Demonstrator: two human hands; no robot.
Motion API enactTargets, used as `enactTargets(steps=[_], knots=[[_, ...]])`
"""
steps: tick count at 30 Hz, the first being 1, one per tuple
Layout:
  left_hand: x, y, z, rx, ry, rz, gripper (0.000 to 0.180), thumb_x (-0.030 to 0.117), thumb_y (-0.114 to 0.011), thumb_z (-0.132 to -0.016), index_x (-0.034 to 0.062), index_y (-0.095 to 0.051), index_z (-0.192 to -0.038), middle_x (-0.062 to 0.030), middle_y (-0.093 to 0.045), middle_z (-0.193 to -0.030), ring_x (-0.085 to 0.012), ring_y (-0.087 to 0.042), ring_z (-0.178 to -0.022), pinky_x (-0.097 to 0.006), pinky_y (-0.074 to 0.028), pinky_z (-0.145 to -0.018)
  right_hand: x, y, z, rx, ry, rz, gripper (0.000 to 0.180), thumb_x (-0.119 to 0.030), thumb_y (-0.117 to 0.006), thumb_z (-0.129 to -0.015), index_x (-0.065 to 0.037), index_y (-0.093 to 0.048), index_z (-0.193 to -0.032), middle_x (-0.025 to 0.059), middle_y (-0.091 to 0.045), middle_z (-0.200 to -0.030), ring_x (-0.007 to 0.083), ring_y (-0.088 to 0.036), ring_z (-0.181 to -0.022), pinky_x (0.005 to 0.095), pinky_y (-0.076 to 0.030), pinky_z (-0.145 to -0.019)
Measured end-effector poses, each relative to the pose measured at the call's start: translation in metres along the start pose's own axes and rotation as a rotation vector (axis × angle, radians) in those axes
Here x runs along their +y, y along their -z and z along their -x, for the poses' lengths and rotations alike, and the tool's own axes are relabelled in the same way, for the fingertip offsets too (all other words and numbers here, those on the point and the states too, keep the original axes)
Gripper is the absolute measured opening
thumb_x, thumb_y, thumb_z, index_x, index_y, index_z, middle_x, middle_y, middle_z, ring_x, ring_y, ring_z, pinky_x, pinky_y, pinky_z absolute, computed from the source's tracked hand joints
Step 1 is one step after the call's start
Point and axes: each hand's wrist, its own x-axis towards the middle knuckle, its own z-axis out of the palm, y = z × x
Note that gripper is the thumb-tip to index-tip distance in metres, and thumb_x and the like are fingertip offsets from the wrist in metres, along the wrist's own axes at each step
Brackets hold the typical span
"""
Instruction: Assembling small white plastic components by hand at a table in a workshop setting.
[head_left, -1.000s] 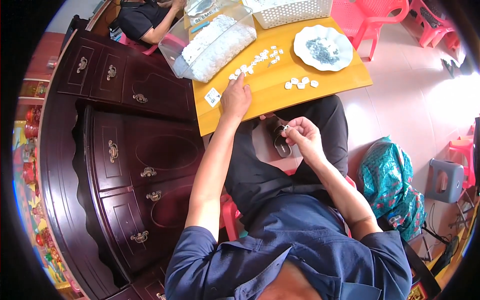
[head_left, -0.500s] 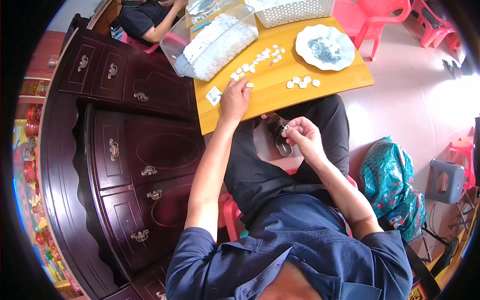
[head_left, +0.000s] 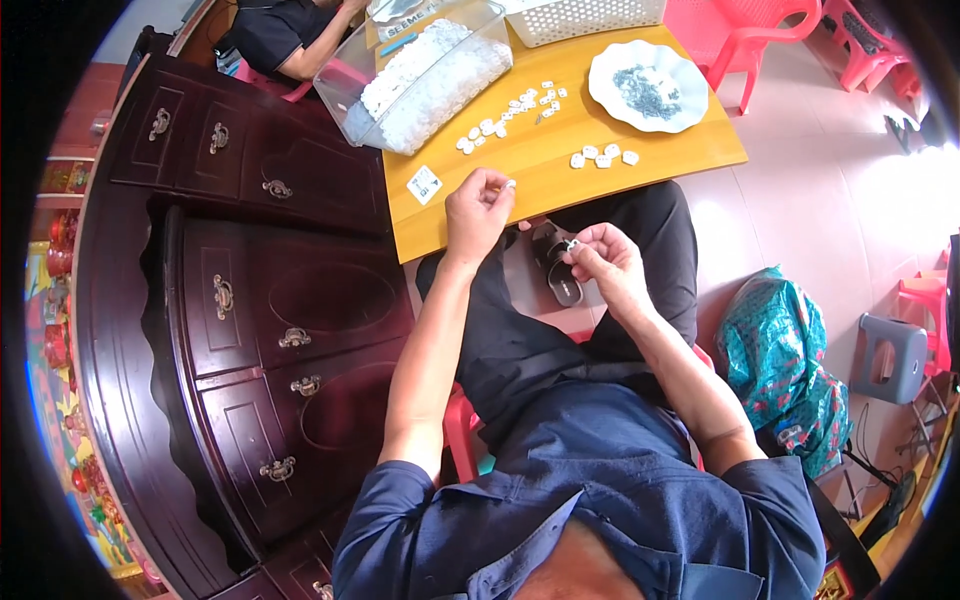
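Observation:
My left hand [head_left: 478,212] is raised over the table's near edge, pinching a small white plastic piece [head_left: 510,184] between thumb and fingertips. My right hand [head_left: 608,258] hovers above my lap, its thumb and forefinger closed on a small light-coloured part [head_left: 571,245] whose details are too small to make out. Several loose white pieces [head_left: 487,127] lie scattered on the yellow table [head_left: 560,190] beyond my left hand. Another small group of white pieces [head_left: 604,156] sits nearer the right end. A white scalloped plate [head_left: 690,75] there holds small dark grey parts.
A clear plastic bin [head_left: 345,75] full of white pieces stands at the far left, beside a white perforated basket [head_left: 590,22]. A printed card [head_left: 424,185] lies on the table. Dark wooden cabinets [head_left: 250,270] flank my left. Another person [head_left: 280,40] sits beyond.
My left hand has lifted a white piece from the tabletop and drawn back toward me and slightly right. My right hand has stayed nearly in place.

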Motion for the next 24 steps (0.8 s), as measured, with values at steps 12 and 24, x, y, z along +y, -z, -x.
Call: enactTargets(steps=[12, 24], knots=[[0.037, -0.014, 0.088, -0.300, 0.316, 0.387, 0.014, 0.008, -0.063, -0.096, 0.0003, -0.070, -0.105, -0.0012, -0.068, -0.088, -0.0068, -0.062, -0.072, -0.022, -0.051, -0.066, 0.009, 0.005, -0.002, 0.074, 0.032, -0.006, 0.007, -0.008, -0.062, -0.097, -0.005, -0.059, -0.103, 0.0032, -0.071, -0.086, 0.0050, -0.061, -0.068, 0.0183, -0.048, -0.064], [0.041, -0.003, 0.079, -0.238, 0.297, 0.397, 0.025, 0.005, -0.061, -0.098, -0.0029, -0.058, -0.122, -0.0077, -0.071, -0.094, -0.0120, -0.068, -0.078, -0.024, -0.056, -0.070, 0.010, 0.001, 0.003, -0.022, 0.025, 0.049, 0.006, -0.007, -0.062, -0.097, -0.004, -0.060, -0.101, 0.0027, -0.070, -0.084, 0.0042, -0.059, -0.069, 0.0186, -0.048, -0.065]])
